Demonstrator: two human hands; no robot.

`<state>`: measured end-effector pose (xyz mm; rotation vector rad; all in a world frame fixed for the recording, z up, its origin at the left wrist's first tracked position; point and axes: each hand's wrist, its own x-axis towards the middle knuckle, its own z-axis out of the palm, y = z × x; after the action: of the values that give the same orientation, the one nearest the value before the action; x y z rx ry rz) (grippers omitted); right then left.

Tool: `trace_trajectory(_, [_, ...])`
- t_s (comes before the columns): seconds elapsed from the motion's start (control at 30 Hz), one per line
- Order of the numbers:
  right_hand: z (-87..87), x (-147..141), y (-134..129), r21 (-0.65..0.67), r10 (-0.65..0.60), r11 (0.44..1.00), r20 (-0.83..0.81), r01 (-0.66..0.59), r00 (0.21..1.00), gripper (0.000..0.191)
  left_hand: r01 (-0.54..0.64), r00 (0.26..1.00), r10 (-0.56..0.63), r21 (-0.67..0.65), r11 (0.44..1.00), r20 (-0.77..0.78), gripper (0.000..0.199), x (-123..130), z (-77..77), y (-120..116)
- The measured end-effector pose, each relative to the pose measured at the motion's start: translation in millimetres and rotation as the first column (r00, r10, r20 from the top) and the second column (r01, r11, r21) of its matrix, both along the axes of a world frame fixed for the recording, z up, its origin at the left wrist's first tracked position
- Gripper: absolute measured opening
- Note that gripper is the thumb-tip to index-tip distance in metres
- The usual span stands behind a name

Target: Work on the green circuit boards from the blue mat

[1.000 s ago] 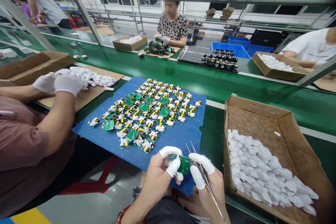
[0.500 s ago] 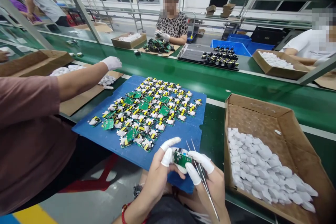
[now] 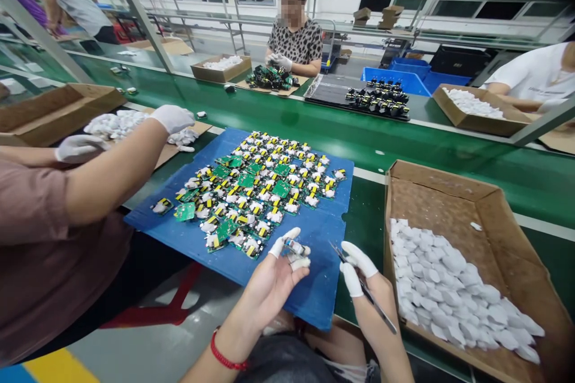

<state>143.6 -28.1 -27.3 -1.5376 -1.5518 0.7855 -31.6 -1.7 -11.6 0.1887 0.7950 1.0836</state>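
Observation:
My left hand (image 3: 283,272), with white finger cots on some fingers, is closed on a small circuit board (image 3: 296,246) held edge-up between the fingertips. My right hand (image 3: 366,278), also in finger cots, grips metal tweezers (image 3: 371,298) whose tips point up and left, apart from the board. Both hands are over the near right corner of a blue sheet (image 3: 323,227). On that sheet lie many assembled circuit boards (image 3: 256,206) with white lumps and yellow-wrapped parts; several lie green side up (image 3: 281,189).
At right stands a cardboard tray (image 3: 449,191) with a heap of white pieces (image 3: 440,275). A co-worker's gloved hand (image 3: 173,118) reaches over white pieces at left. Beyond runs a green conveyor belt (image 3: 359,137); another person (image 3: 296,42) works across it.
My hands have moved apart, the right one with the tweezers going rightward. The board in my left hand has been turned edge-up. The co-worker's arm at left has drawn back.

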Motion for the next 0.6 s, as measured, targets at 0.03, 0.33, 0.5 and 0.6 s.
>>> trace_trajectory(0.03, [-0.4, 2.9, -0.7, -0.032, 0.007, 0.999, 0.009, -0.007, 1.0, 0.026, 0.018, 1.0, -0.017, -0.014, 1.0, 0.025, 0.034, -0.7, -1.3, 0.7])
trace_trajectory(0.33, [15.8, 8.1, 15.8, -0.24, 0.373, 0.92, 0.292, -0.31, 0.881, 0.019, -0.017, 0.995, 0.018, 0.007, 1.0, -0.099, 0.02, 3.7, -1.9, -0.8])
trace_trajectory(0.5, [8.3, 5.0, 33.1, -0.171, 0.359, 0.929, 0.211, -0.327, 0.909, 0.012, -0.099, 0.995, 0.094, -0.137, 0.986, -0.041, 0.021, 3.0, -5.9, 1.8])
trace_trajectory(0.6, [4.6, 6.7, 35.6, -0.149, 0.35, 0.934, 0.203, -0.324, 0.915, 0.015, -0.156, 0.987, 0.159, -0.185, 0.97, -0.002, 0.021, 2.1, -7.4, 2.2])
